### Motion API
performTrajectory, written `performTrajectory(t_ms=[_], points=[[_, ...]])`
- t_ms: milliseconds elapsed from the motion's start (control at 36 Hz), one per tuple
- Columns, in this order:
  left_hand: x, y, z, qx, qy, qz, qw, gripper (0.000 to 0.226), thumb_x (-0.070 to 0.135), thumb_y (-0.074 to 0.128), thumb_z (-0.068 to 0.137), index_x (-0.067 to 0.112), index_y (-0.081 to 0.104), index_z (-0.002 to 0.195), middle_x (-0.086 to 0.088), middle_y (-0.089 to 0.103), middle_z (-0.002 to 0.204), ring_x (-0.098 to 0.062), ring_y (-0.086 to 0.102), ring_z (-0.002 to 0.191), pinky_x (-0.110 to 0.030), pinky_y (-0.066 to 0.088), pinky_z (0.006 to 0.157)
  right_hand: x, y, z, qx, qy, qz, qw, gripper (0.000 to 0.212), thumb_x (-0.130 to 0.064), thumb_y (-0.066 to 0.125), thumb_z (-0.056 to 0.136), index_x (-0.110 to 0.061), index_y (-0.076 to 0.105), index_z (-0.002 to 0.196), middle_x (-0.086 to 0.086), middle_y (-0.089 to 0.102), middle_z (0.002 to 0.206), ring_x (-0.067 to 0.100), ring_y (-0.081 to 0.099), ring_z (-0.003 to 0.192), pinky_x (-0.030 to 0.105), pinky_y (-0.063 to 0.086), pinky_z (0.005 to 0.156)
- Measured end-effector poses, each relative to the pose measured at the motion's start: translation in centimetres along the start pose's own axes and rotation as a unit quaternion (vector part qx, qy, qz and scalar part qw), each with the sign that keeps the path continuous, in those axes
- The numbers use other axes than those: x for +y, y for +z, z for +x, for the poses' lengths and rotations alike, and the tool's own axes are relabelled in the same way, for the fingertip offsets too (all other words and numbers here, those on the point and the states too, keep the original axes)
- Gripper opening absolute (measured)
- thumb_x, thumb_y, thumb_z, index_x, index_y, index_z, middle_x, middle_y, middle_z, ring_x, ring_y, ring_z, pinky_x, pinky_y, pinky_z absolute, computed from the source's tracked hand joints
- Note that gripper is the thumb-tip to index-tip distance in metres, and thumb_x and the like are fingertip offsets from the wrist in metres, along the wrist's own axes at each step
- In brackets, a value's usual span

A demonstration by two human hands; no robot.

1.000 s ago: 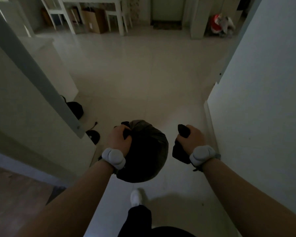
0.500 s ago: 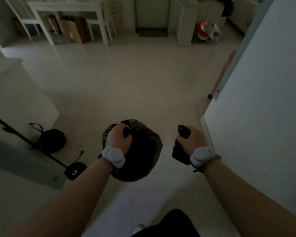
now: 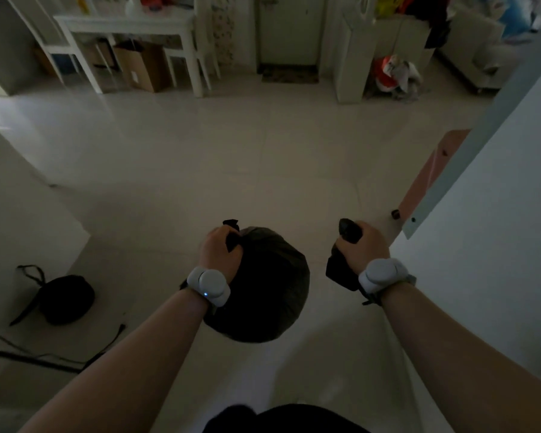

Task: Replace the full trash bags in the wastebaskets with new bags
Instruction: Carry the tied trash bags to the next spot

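A full, round black trash bag [image 3: 264, 285] hangs above the tiled floor in the middle of the view. My left hand [image 3: 219, 256] grips its bunched neck from the top, with a twist of plastic sticking out past the fingers. My right hand [image 3: 364, 248] grips a smaller bundle of black bag plastic [image 3: 339, 270], part of which pokes out above the fist and part hangs below it. Both wrists wear white bands. No wastebasket is in view.
A white wall [image 3: 487, 232] with a pink panel [image 3: 431, 173] stands close on my right. At left, a white cabinet [image 3: 28, 220], a black pouch [image 3: 64, 298] and cables lie on the floor. Farther off are a white table [image 3: 132, 23], a cardboard box [image 3: 141, 67] and a door [image 3: 289, 29].
I have walked forward through the doorway into the open room; the door frame at left has slid out of view. Both hands keep the same grips on their bags.
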State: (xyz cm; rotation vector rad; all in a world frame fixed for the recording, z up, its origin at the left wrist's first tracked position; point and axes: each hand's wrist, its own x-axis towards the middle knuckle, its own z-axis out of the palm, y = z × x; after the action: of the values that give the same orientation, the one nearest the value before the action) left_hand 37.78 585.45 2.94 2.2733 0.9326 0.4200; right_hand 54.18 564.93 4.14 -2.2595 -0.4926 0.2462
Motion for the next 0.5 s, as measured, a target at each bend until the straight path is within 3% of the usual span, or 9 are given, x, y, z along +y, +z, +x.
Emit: performTrajectory(t_ms=[111, 278, 500], points=[[0.0, 0.9, 4.0, -0.021, -0.007, -0.003, 1.000, 0.015, 0.007, 0.058, 0.083, 0.006, 0.061, 0.098, -0.014, 0.061, 0.102, -0.033, 0.057, 0.092, -0.032, 0.044, 0.074, -0.9, 1.2, 4.9, -0.021, -0.003, -0.001, 1.000, 0.014, -0.014, 0.059, 0.084, -0.005, 0.054, 0.075, 0.018, 0.058, 0.071, 0.033, 0.055, 0.067, 0.033, 0.044, 0.061], [-0.5, 2.5, 12.9, 0.008, -0.033, 0.002, 0.999, 0.016, 0.009, 0.059, 0.082, 0.010, 0.062, 0.098, -0.010, 0.062, 0.100, -0.030, 0.057, 0.092, -0.031, 0.043, 0.075, -2.7, 4.3, 13.6, -0.053, -0.027, -0.023, 0.998, 0.014, -0.015, 0.060, 0.084, -0.007, 0.053, 0.074, 0.012, 0.055, 0.070, 0.028, 0.051, 0.064, 0.028, 0.037, 0.060], [-0.6, 4.1, 27.8, -0.003, -0.008, 0.012, 1.000, 0.016, 0.013, 0.055, 0.088, 0.009, 0.058, 0.104, -0.009, 0.059, 0.110, -0.025, 0.054, 0.099, -0.026, 0.036, 0.074, -6.6, 7.4, 27.8, -0.033, -0.020, -0.017, 0.999, 0.014, -0.015, 0.059, 0.082, -0.005, 0.053, 0.074, 0.018, 0.058, 0.072, 0.031, 0.055, 0.066, 0.032, 0.042, 0.060]])
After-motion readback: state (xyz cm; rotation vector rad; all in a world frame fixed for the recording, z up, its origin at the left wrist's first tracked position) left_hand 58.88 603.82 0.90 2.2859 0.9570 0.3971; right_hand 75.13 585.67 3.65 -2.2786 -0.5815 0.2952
